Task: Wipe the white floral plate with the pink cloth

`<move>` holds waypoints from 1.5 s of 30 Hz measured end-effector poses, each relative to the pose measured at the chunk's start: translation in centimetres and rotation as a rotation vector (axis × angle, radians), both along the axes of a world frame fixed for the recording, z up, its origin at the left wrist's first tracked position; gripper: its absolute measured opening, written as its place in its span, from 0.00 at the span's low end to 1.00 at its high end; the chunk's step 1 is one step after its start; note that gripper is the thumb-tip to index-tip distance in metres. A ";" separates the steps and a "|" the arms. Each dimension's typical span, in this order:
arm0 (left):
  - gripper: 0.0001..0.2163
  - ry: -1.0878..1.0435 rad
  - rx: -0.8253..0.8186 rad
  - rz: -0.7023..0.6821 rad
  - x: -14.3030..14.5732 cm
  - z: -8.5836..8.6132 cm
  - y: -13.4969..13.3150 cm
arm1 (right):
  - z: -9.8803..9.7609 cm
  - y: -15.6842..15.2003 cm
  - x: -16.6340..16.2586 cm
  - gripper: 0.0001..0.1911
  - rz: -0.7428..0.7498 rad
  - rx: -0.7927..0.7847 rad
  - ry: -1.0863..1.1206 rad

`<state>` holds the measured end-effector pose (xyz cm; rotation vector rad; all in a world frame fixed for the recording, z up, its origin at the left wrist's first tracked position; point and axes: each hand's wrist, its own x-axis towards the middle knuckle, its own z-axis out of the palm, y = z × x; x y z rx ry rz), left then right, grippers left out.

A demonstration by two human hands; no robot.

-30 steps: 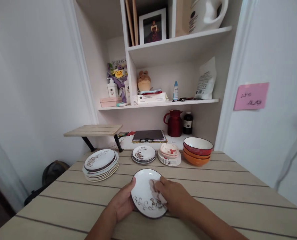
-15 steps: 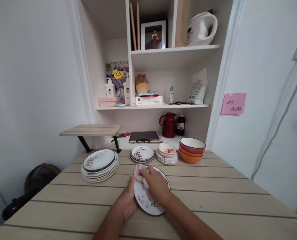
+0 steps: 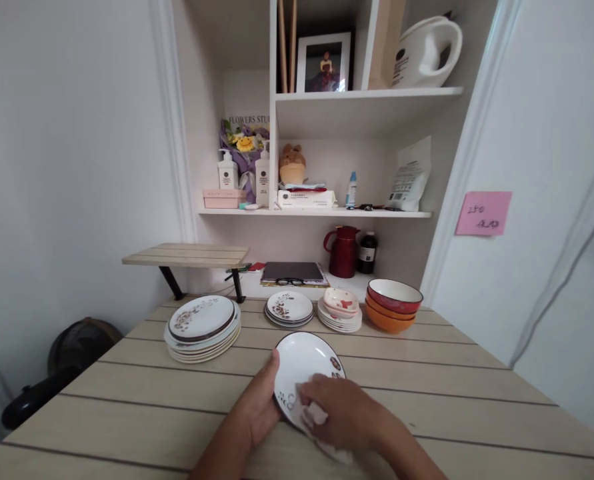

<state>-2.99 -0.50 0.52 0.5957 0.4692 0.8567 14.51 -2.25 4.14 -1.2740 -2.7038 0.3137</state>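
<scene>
A white plate (image 3: 304, 357) with a dark rim and brown floral marks is tilted above the table, close in front of me. My left hand (image 3: 261, 403) grips its left edge, thumb on the rim and fingers behind. Over the plate's lower right part, my right hand (image 3: 344, 410) presses a pale pink cloth (image 3: 315, 415) to the surface; this hand is smeared by motion. Beyond the plate sit a short stack of floral plates (image 3: 289, 307) and, to its right, small white dishes (image 3: 341, 313).
A taller plate stack (image 3: 203, 328) stands at the left, near a small raised wooden shelf (image 3: 187, 255). Red and orange bowls (image 3: 393, 305) are nested at the back right. Behind the wooden table (image 3: 127, 400) are a red jug (image 3: 343, 252), a dark bottle (image 3: 367, 252) and white shelving.
My right hand has slid the cloth from the plate's upper left down to its lower right. The left hand keeps its hold. The view has shifted slightly.
</scene>
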 end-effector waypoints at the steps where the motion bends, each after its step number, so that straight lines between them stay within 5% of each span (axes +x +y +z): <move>1: 0.32 -0.010 0.006 0.013 0.1 0.0 0.0 | 0.0 -0.3 -0.8 0.13 0.010 0.018 0.051; 7: 0.31 -0.043 0.033 0.024 0.3 -0.3 0.1 | 0.0 1.8 -3.0 0.26 -0.185 0.210 0.109; 12: 0.31 -0.002 0.061 0.038 0.0 -1.3 0.6 | 0.3 3.1 1.1 0.15 -0.350 0.212 0.084; 16: 0.31 0.010 0.061 0.044 -0.2 -1.6 0.6 | 0.4 1.3 2.4 0.13 -0.178 0.046 -0.046; 20: 0.30 0.001 0.044 0.036 0.0 -0.8 0.2 | 0.2 -0.5 -0.6 0.14 0.006 0.028 -0.005; 25: 0.31 -0.028 0.051 0.101 0.3 -0.2 -0.1 | 0.5 0.7 -3.0 0.25 -0.115 0.200 0.097; 30: 0.32 0.029 0.036 0.089 0.0 -1.2 0.4 | 0.7 2.5 0.7 0.31 -0.315 0.217 0.066; 34: 0.33 0.023 0.035 0.082 -0.1 -1.5 0.5 | 0.5 1.6 2.5 0.17 -0.200 0.071 -0.027; 39: 0.31 -0.012 0.028 0.084 0.3 -0.3 -0.2 | 0.3 -0.3 -0.9 0.18 0.004 0.075 0.019; 45: 0.30 -0.001 0.028 0.126 0.5 0.3 -0.5 | 0.6 1.2 -2.6 0.29 -0.166 0.267 0.116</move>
